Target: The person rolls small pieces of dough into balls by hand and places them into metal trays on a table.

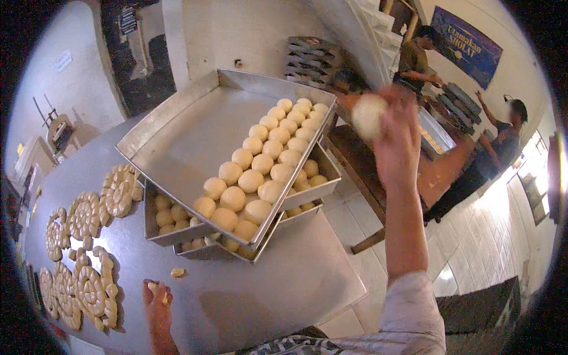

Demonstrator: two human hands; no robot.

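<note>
My right hand, raised to the right of the tray stack and blurred by motion, is closed around a pale round dough ball. Low on the left, my left hand has its fingers curled on a small piece of dough above the metal table. A little dough scrap lies just beyond it. In front of me, the top metal tray is tilted across the stack. Rows of smooth dough balls fill its right side, while its left side is bare metal.
Other trays of dough balls sit crosswise underneath. Cut dough in spiral clusters covers the table's left part. The metal table ends at a right corner above a tiled floor. Two people work at a brown table.
</note>
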